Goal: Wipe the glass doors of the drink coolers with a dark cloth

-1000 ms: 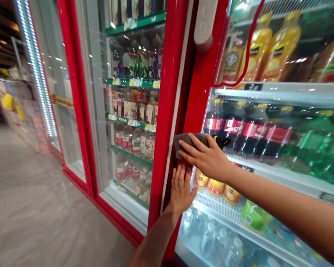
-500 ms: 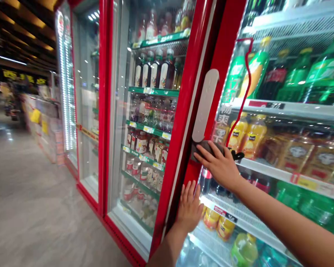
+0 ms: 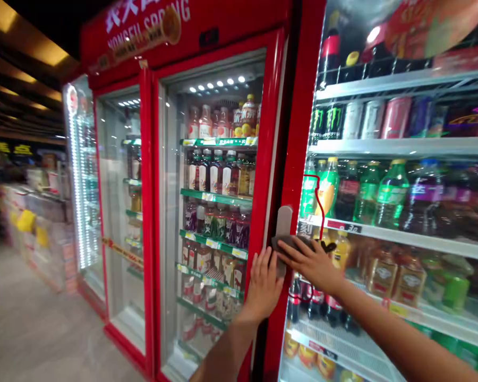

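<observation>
A dark grey cloth (image 3: 281,244) lies against the pale door handle (image 3: 284,220) of the red-framed fridge door. Pressing on that cloth is my right hand (image 3: 313,265), its fingers stretched out flat and pointing left. Just below and to the left, my left hand (image 3: 263,284) has its fingers spread and pointing up near the lower part of the handle, with nothing held. Behind the glass of the right fridge, bottles (image 3: 392,193) and cans (image 3: 372,119) stand on shelves.
On the left stands a second red fridge (image 3: 148,185) with drinks behind glass doors. Farther left are stacked boxes (image 3: 40,233) beside the grey floor (image 3: 27,323). A red line and a black bow mark the right door's glass.
The view has tilted up, showing the fridge's top sign. My left hand has come up closer to my right hand, and the cloth now sits lower on the handle.
</observation>
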